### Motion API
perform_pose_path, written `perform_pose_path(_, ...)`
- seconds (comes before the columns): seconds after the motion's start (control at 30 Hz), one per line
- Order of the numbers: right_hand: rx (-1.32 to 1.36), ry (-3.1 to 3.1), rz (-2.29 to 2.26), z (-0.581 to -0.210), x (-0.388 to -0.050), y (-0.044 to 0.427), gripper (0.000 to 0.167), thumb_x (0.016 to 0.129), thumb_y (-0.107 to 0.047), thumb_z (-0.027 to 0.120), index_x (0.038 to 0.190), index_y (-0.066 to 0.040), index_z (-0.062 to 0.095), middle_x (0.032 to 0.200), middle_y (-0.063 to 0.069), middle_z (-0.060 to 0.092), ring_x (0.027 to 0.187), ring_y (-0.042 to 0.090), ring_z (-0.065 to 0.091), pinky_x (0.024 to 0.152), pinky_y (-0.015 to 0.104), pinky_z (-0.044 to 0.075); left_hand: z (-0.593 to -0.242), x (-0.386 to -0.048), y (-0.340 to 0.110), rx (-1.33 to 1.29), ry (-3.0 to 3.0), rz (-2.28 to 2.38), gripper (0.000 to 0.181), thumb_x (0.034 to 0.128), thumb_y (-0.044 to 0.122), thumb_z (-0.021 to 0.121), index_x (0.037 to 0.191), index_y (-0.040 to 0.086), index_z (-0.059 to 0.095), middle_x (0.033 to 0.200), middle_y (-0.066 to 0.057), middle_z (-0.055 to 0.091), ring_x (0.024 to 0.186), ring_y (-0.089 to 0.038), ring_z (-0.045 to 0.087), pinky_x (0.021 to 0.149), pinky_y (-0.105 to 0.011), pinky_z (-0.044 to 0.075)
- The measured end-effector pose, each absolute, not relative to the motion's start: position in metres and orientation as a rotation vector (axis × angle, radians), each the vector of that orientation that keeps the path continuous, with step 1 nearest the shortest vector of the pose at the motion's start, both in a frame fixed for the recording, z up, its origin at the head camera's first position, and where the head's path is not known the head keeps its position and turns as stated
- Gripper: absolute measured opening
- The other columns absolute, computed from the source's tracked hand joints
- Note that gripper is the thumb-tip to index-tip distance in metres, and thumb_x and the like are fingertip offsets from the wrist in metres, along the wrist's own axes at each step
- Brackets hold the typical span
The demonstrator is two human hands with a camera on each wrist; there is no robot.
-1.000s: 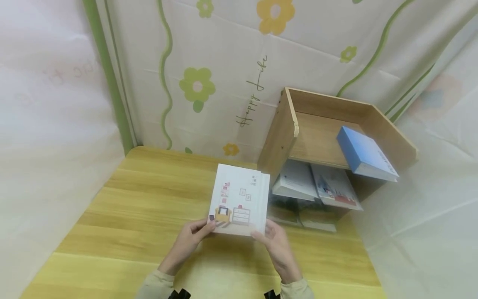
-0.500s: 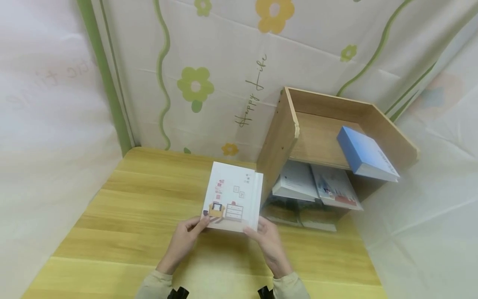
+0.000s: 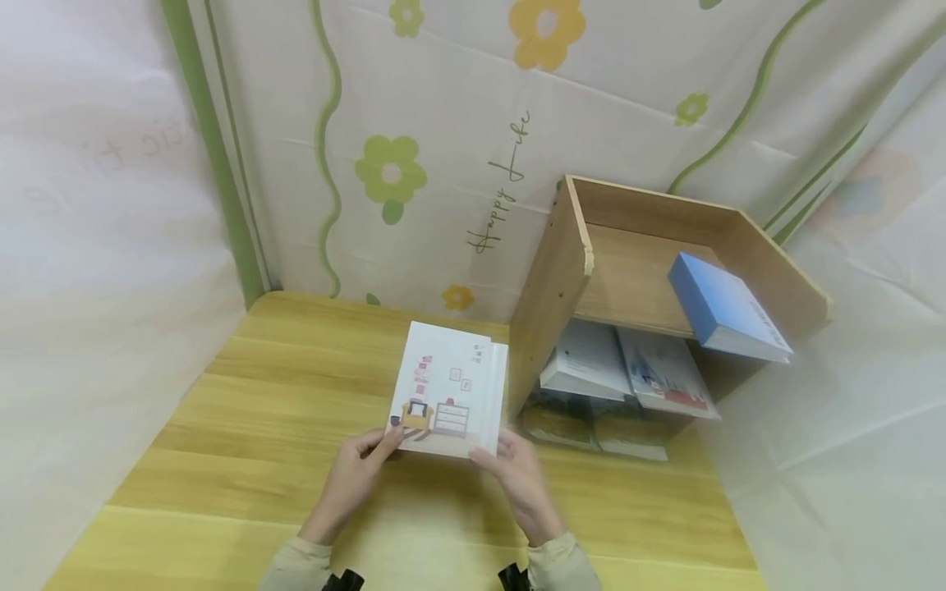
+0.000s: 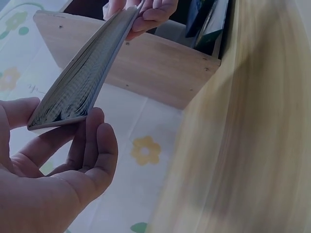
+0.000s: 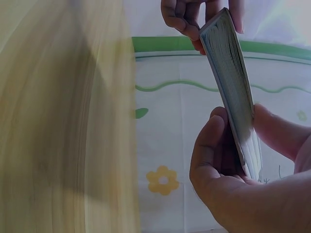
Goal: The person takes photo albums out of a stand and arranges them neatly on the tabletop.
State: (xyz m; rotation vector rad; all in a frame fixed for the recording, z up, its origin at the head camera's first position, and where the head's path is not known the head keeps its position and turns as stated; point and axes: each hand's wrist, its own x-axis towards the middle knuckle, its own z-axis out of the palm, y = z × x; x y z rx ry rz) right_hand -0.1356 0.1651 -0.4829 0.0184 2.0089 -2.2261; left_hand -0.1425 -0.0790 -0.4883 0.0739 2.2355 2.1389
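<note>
A white book (image 3: 443,386) with a drawn armchair and chest of drawers on its cover is held up above the table. My left hand (image 3: 355,476) pinches its lower left corner, thumb on the cover. At the lower right corner my right hand (image 3: 521,484) grips it, thumb in front and fingers behind. The left wrist view shows the page edges of the book (image 4: 82,77) between the thumb and curled fingers of the left hand (image 4: 58,179). In the right wrist view the book (image 5: 231,77) lies between thumb and fingers of the right hand (image 5: 243,184).
A wooden shelf unit (image 3: 550,287) stands at the back right of the wooden table (image 3: 244,460). A blue book (image 3: 727,305) lies on its upper shelf, jutting over the front edge. Below lie a white book (image 3: 587,361) and an illustrated book (image 3: 661,369). A patterned curtain hangs behind.
Both hands have shifted to the left with the white book between them. Their hold on its lower corners looks the same.
</note>
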Motion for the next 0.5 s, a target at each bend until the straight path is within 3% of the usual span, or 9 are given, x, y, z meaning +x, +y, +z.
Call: perform_pose_path(0.5, -0.006, 1.96, -2.219, -0.483, -0.155, 0.149, 0.046, 0.088, -0.007, 0.072, 0.132, 0.001, 0.059, 0.123, 0.016, 0.065, 0.113, 0.029, 0.061, 0.095, 0.039, 0.05, -0.486, -0.152, -0.091, -0.005, 2.387, 2.033, 0.039, 0.0995, 0.037, 0.059, 0.105, 0.001, 0.074, 0.095, -0.012, 0.073, 0.092, -0.03, 0.067, 0.088, -0.043, 0.053)
